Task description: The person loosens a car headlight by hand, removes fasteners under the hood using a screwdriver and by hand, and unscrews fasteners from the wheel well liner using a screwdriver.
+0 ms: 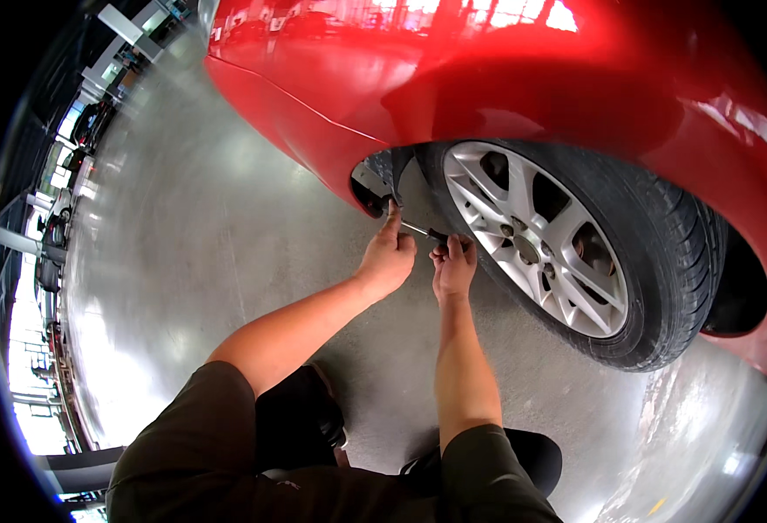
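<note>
My right hand (454, 268) is closed around the black handle of a screwdriver (437, 236). Its thin metal shaft runs up and left toward the front edge of the wheel opening. There, my left hand (387, 260) has its index finger stretched up against the dark wheel arch liner (390, 170). The other left fingers are curled, and what they hold, if anything, is hidden. The screwdriver's tip is hard to make out near that fingertip. Just right of both hands stands the car's wheel (523, 248), with silver spokes and a black tire, turned outward from the arch.
The red car body (314, 83) curves over the hands and wheel. Grey shiny concrete floor (183, 227) spreads around. My dark-clothed knee (532, 462) and shoe (331, 410) are below, close to my arms. Other vehicles (94, 125) stand far off at the left edge.
</note>
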`<state>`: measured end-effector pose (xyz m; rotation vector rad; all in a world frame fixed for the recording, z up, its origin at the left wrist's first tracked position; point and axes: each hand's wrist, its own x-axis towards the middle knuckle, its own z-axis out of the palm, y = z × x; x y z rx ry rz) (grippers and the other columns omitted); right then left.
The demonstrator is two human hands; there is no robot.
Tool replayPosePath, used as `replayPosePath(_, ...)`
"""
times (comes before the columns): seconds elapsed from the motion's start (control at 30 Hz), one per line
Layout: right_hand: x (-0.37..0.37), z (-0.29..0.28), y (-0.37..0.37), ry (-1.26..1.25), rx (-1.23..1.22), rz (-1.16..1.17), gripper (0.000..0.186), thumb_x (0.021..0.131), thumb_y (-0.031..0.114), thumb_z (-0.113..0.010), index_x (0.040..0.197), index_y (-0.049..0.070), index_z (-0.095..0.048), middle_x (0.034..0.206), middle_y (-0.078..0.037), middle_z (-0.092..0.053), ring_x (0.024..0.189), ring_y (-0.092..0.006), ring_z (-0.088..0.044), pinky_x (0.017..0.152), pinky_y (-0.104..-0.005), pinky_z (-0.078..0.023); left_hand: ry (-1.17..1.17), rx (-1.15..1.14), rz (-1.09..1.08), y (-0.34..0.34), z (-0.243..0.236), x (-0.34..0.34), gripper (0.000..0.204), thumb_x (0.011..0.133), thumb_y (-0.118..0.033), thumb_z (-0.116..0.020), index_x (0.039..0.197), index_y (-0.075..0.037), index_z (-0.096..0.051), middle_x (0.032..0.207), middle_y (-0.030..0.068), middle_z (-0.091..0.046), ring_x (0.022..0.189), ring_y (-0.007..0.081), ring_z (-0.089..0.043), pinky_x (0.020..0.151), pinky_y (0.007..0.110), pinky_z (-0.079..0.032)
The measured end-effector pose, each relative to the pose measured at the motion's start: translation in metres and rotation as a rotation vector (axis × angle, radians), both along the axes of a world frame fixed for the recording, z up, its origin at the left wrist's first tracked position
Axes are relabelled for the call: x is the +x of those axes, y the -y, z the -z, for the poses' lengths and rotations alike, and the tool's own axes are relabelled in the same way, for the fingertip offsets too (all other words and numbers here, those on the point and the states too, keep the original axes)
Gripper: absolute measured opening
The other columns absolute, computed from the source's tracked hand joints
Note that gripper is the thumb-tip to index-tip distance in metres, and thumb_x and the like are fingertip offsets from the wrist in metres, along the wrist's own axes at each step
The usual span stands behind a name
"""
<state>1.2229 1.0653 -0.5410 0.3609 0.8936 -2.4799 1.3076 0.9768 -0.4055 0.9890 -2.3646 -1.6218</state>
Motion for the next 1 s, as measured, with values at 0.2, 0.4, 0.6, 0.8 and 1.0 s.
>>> replayPosePath(0.2, 0.0, -0.019, 0.007, -0.118, -0.036, -0.03, 0.014, 0.104, 0.013, -0.064, 0.106, 0.008, -0.052, 0.087, -0.002, -0.058, 0.071, -0.0113, -0.055, 0.068, -0.0299, -0.05, -0.053, -0.083, -0.002, -0.024, -0.015, -0.02, 0.079, 0.098, -0.01, -0.049, 0.165, 0.001, -0.009, 0.078, 0.0139, -0.06, 0.069, 0.0185, -0.058, 0.064, 0.034, -0.049)
replayPosePath(0.4, -0.005, -0.024, 0.014, -0.233, 0.187, -0.037, 0.018, 0.102, 0.016, -0.065, 0.109, 0.004, -0.053, 0.094, -0.003, -0.059, 0.079, -0.0087, -0.054, 0.068, -0.0245, -0.047, -0.087, -0.098, -0.022, -0.028, -0.012, -0.028, 0.078, 0.099, -0.013, -0.048, 0.164, 0.003, -0.008, 0.082, 0.0184, -0.063, 0.072, 0.0218, -0.062, 0.067, 0.034, -0.05)
replayPosePath(0.6, -0.005, -0.024, 0.012, -0.242, 0.201, -0.071, 0.018, 0.103, 0.018, -0.065, 0.108, 0.005, -0.055, 0.095, -0.003, -0.059, 0.082, -0.0109, -0.055, 0.07, -0.027, -0.047, -0.067, -0.08, -0.016, -0.031, -0.019, -0.03, 0.079, 0.1, -0.015, -0.048, 0.163, 0.004, -0.006, 0.082, 0.0186, -0.063, 0.073, 0.0229, -0.063, 0.069, 0.034, -0.051)
replayPosePath(0.8, -0.007, -0.022, 0.014, -0.297, 0.267, -0.111, 0.019, 0.102, 0.02, -0.066, 0.108, 0.005, -0.056, 0.097, -0.004, -0.06, 0.083, -0.0124, -0.056, 0.073, -0.0289, -0.048, -0.076, -0.108, -0.017, -0.025, -0.004, -0.03, 0.08, 0.102, -0.017, -0.05, 0.163, 0.006, -0.003, 0.084, 0.0189, -0.065, 0.076, 0.0263, -0.066, 0.07, 0.036, -0.052)
replayPosePath(1.0, -0.006, -0.023, 0.01, -0.277, 0.209, -0.146, 0.023, 0.103, 0.025, -0.067, 0.109, 0.006, -0.057, 0.096, -0.003, -0.063, 0.084, -0.0141, -0.06, 0.074, -0.0294, -0.051, -0.022, -0.101, 0.04, -0.023, -0.013, -0.029, 0.083, 0.102, -0.018, -0.049, 0.161, 0.009, 0.003, 0.081, 0.0198, -0.063, 0.074, 0.027, -0.065, 0.069, 0.037, -0.052)
